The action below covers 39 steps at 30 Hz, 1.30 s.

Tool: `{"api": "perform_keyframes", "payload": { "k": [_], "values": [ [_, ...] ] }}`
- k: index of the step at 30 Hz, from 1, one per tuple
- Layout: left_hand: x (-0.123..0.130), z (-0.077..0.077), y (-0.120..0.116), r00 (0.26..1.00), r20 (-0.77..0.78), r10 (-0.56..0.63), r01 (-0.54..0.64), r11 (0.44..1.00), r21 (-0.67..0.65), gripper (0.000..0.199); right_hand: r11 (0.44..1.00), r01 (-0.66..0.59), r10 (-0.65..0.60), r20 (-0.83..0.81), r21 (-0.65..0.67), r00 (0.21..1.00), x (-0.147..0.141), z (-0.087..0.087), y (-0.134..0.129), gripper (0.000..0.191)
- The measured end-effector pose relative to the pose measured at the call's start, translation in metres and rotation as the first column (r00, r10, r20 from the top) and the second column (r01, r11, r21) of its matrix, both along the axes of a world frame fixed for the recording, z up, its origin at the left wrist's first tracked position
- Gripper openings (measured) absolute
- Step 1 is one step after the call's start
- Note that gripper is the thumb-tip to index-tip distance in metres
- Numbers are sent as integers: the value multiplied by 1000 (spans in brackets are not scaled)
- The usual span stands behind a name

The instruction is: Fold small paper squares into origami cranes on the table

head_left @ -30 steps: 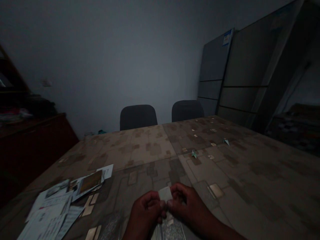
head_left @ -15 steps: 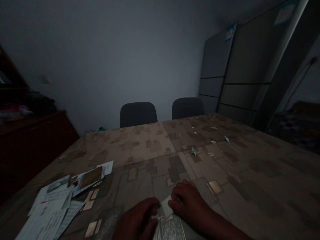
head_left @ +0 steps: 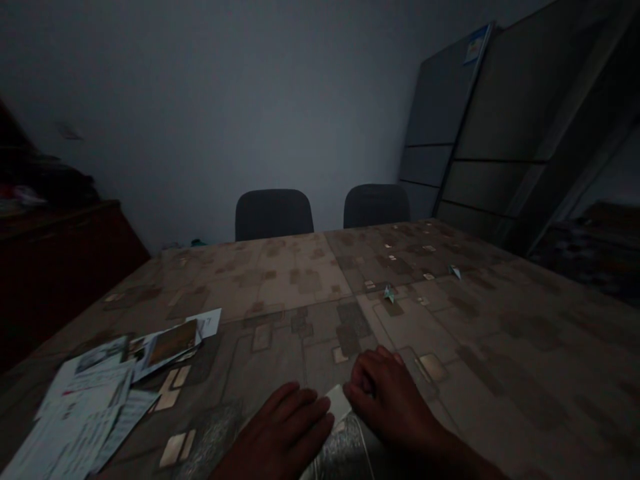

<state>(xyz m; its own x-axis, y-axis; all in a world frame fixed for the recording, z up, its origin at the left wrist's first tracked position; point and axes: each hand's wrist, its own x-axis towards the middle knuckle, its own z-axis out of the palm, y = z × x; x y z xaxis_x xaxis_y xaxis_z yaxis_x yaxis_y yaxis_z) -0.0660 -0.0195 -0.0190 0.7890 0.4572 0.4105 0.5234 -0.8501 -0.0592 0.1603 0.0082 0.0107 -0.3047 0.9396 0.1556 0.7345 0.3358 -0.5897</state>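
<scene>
1. Right hand (head_left: 390,397) curls with thumb and finger closed on the right edge of the white paper (head_left: 339,402); left hand (head_left: 285,427), open and palm down, reaches its left edge, contact unclear.
2. White paper lies between both, long axis unclear.
3. Left of it on the tablecloth (head_left: 280,347): loose sheets (head_left: 80,417); beyond, rightward: green folded piece (head_left: 389,294).
4. Farther past it: two chairs (head_left: 273,215), wall (head_left: 240,100).
</scene>
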Motion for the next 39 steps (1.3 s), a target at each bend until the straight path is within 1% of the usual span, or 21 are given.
{"api": "perform_keyframes", "payload": {
  "k": [4, 7, 9, 13, 16, 19, 21, 24, 26, 29, 31, 34, 37, 39],
  "values": [
    [1, -6, 1, 998, 70, -4, 2, 1000, 28, 33, 1000, -27, 27, 20, 8, 999, -5, -8, -10, 12],
    [1, -12, 3, 999, 53, -11, 9, 1000, 29, 33, 998, -47, 46, 19, 48, 999, -6, -17, -14, 13],
    [1, -15, 3, 999, 49, -1, 0, 1000, 25, 32, 997, -66, 64, 38, 42, 997, -4, -21, -13, 12],
    [-1, -19, 1, 998, 48, 28, -28, 1000, -1, 32, 997, -59, 63, 74, -56, 995, 2, -15, -7, 11],
    [-3, -18, -1, 998, 14, 64, -63, 997, -38, 34, 992, -80, 87, 66, -102, 994, 6, -7, -4, 9],
    [-1, -13, -3, 998, 11, 68, -68, 998, 10, 35, 995, -57, 59, 25, -84, 998, 5, -3, -4, 11],
    [3, -9, -5, 994, 51, 97, -100, 994, 45, 31, 997, -29, 28, -10, -70, 1000, 1, -2, -5, 13],
    [9, -6, -7, 980, 131, 147, -157, 985, 71, 26, 998, -28, 27, -18, -56, 999, -9, -3, -4, 13],
    [11, -8, -7, 979, 154, 129, -148, 982, 115, 27, 997, -37, 37, 5, -72, 999, -13, -5, -3, 14],
    [9, -16, -7, 972, 190, 137, -166, 975, 147, 29, 996, -27, 28, 6, -84, 1000, -13, -7, 1, 15],
    [8, -23, -7, 965, 207, 162, -192, 972, 132, 27, 999, -1, 0, -14, -43, 1000, -10, -8, 4, 13],
    [8, -31, -7, 965, 198, 171, -199, 971, 134, 24, 999, 39, -38, -37, 21, 999, -5, -7, 7, 15],
    [11, -30, -8, 953, 202, 226, -256, 958, 132, 22, 999, 10, -7, -65, 48, 998, -4, -5, 8, 17],
    [15, -27, -10, 941, 204, 269, -296, 948, 114, 25, 996, -49, 55, -80, 71, 995, -7, -4, 9, 19]
  ]
}}
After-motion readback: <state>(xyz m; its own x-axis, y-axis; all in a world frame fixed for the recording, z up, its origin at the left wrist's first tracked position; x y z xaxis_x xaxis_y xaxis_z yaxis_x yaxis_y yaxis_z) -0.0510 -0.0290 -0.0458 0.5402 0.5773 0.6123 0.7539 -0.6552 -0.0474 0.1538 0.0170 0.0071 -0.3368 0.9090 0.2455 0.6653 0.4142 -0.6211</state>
